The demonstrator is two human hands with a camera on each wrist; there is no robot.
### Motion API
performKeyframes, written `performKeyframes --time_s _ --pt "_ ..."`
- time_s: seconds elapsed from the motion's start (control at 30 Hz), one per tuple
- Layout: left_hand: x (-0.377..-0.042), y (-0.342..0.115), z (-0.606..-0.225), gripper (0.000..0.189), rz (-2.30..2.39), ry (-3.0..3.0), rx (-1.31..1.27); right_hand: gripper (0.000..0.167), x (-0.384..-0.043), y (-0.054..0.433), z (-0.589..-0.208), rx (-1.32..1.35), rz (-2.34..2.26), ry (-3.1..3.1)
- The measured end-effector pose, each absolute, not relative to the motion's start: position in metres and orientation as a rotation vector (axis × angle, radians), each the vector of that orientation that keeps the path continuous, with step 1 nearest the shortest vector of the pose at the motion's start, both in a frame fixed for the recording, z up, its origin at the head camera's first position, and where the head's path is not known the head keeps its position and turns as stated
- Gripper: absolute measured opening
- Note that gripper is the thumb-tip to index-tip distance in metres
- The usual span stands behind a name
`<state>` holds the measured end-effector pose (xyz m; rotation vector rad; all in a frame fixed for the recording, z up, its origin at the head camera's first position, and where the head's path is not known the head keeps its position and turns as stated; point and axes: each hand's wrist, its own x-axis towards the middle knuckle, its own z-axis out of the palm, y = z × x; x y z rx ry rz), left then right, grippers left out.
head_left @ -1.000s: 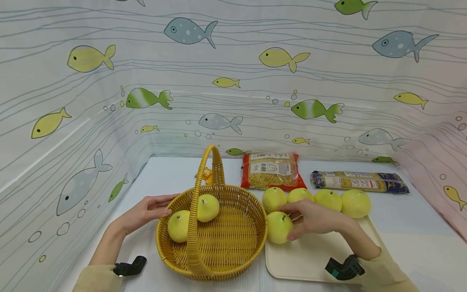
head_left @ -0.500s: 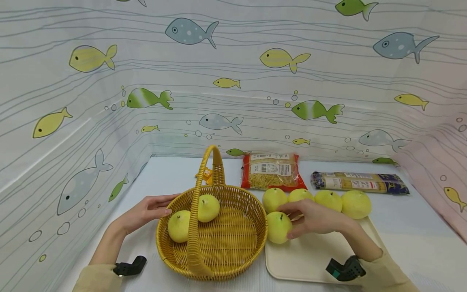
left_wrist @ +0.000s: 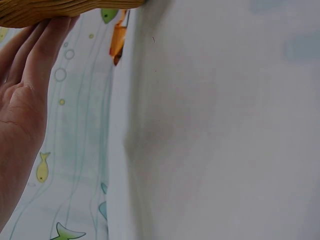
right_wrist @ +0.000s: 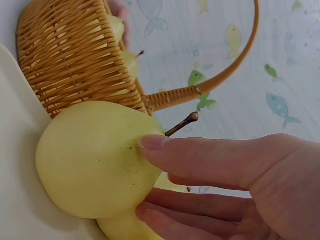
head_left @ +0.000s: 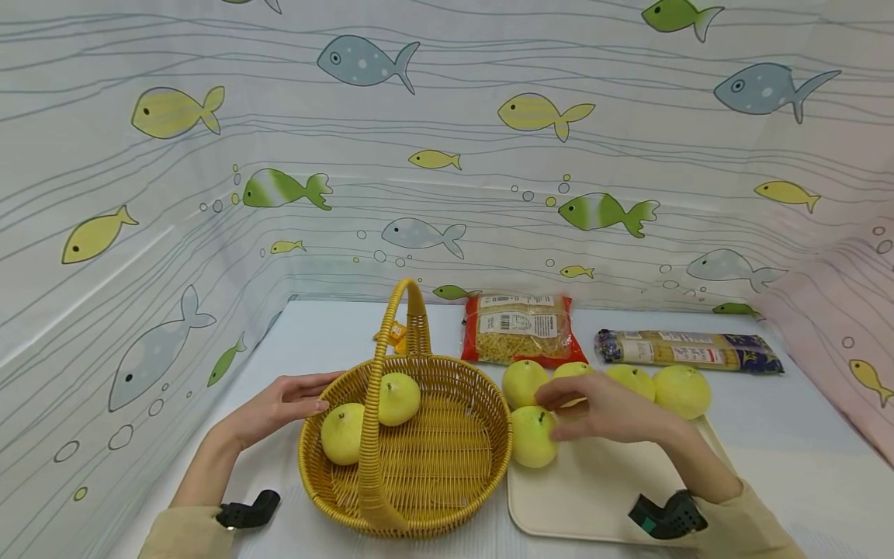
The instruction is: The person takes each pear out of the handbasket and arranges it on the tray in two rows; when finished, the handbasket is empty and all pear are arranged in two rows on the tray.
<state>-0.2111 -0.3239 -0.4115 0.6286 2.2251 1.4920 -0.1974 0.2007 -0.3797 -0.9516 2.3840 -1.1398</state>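
A pale yellow pear [head_left: 532, 441] sits at the tray's left edge, close beside the wicker basket [head_left: 440, 450]. Over its upper right side is my right hand [head_left: 604, 407]; in the right wrist view the thumb [right_wrist: 200, 155] overlaps the pear near its stem, the other fingers extended below. Whether the thumb touches the skin is hard to tell. My left hand [head_left: 296, 400] rests straight fingers against the basket's left side, its thumb at the rim. Two pears [head_left: 342, 436] lie inside the basket on the left, one partly behind the handle [head_left: 373, 435].
The cream tray [head_left: 594, 497] also holds several pears [head_left: 682, 392] in a row at its back. Behind lie a red-edged pasta bag [head_left: 517, 326], a long spaghetti pack [head_left: 687, 349] and a small orange packet [head_left: 394, 335]. Fish-patterned cloth [head_left: 489, 194] encloses the table's back and sides.
My right hand has shifted slightly up and right, its thumb moving up the pear's side. The pear has barely moved. My left hand and the basket stay put.
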Motion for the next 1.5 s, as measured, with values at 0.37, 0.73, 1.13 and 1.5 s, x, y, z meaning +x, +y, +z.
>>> performKeyframes --time_s 0.37,0.73,1.13,1.5 --pt "-0.212 -0.325 -0.412 0.052 1.484 2.224 0.646 0.043 -0.194 0.194 -0.373 -1.001 -1.197 2.507" --pt "-0.212 -0.325 -0.414 0.053 1.496 2.217 0.644 0.043 -0.191 0.191 -0.369 -1.019 -1.275 2.542" --pt "-0.212 -0.326 -0.413 0.052 1.501 2.221 0.641 0.038 -0.181 0.182 -0.358 -1.052 -1.458 2.540" --pt "-0.214 -0.325 -0.416 0.053 1.520 2.172 0.662 0.050 -0.175 0.159 -0.354 -0.967 -1.518 2.692"
